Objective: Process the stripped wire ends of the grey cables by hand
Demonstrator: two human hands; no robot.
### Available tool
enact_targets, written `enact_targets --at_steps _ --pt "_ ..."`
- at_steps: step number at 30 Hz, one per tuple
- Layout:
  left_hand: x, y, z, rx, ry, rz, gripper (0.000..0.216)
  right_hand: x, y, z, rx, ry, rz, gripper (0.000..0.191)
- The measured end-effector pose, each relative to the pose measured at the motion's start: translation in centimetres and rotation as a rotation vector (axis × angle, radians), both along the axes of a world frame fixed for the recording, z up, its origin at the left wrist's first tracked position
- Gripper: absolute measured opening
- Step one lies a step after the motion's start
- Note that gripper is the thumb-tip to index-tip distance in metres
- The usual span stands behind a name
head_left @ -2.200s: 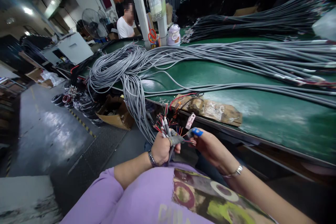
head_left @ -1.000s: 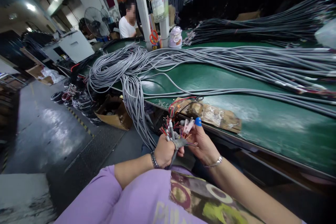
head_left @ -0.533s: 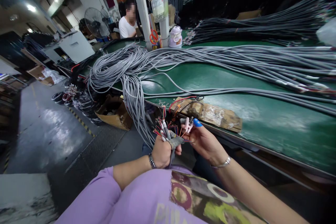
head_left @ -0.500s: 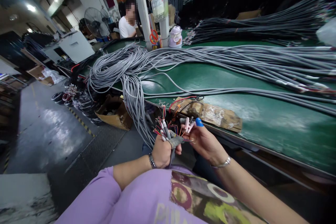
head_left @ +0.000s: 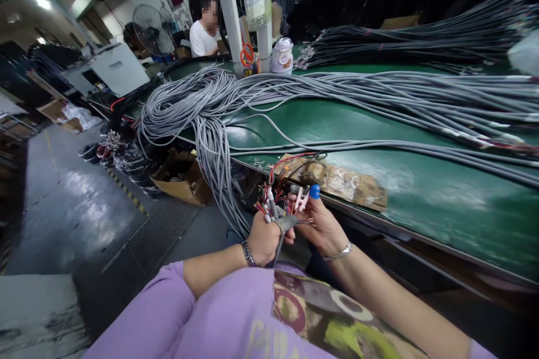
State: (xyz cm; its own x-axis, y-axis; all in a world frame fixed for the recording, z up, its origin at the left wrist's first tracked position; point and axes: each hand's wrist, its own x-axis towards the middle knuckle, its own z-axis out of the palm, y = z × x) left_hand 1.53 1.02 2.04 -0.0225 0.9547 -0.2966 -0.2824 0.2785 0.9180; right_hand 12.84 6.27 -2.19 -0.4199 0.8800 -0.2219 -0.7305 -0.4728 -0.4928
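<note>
My left hand (head_left: 264,240) is closed around a bunch of grey cables (head_left: 288,222) in front of my body. Their thin coloured wires, red, orange, blue and others, fan out above and beside the fist. Close on its right, my right hand (head_left: 325,225) pinches a small pale pink clip-like tool (head_left: 300,199) by the wire ends. A blue finger cover (head_left: 314,191) sits on the thumb of that hand. Its fingertips are partly hidden behind the wires, so I cannot tell whether a wire is also gripped.
A thick heap of grey cable (head_left: 193,101) lies along the green table (head_left: 421,196) and hangs over its edge. At that edge is a worn, taped board (head_left: 349,182). A cardboard box (head_left: 185,182) stands below. A person (head_left: 204,36) sits beyond the post.
My right hand has drawn slightly left, closer to the cable bunch, with the pink tool still in it. My left hand with the cables has shifted a little to the right.
</note>
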Motion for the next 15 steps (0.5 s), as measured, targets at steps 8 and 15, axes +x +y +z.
enact_targets --at_steps 8,15 --pt "-0.5 -0.6 -0.2 0.004 0.016 -0.037 0.041 0.3 -0.7 0.3 0.010 0.051 -0.004 0.043" --pt "-1.4 -1.4 -0.5 0.028 0.017 -0.087 0.039 3.4 -1.9 1.1 0.121 -0.162 0.277 0.045"
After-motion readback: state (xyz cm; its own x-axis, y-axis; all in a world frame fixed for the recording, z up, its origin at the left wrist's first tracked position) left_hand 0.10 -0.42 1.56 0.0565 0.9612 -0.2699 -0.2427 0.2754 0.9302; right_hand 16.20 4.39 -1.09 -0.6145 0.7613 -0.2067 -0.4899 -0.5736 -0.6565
